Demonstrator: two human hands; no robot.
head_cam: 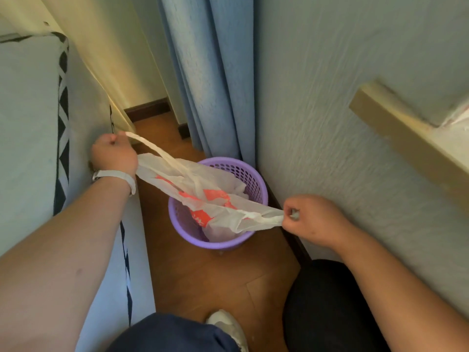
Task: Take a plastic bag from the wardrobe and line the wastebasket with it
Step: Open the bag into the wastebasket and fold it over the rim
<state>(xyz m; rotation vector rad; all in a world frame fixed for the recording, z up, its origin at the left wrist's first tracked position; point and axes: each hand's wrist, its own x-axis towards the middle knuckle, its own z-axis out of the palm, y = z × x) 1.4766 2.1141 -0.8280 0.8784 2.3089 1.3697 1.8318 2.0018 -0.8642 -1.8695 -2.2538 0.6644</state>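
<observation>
Plastic bag (193,184) stretched diagonally over wastebasket (256,184), handles in both hands

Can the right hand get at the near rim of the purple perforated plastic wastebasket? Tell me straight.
Probably yes: the right hand hovers just beside the wastebasket; nothing blocks it, though its grip is shut on the white plastic bag.

Person's attire, head view: bare forearms, wrist band, dark legwear, light shoe.

Both forearms are uncovered, with no sleeves in view. The left wrist carries a white band (114,175) fitted closely around it. Dark navy fabric (177,334) covers one knee; black fabric (327,306) covers the other. One off-white shoe (228,326) shows scuffed, soiled patches.
</observation>
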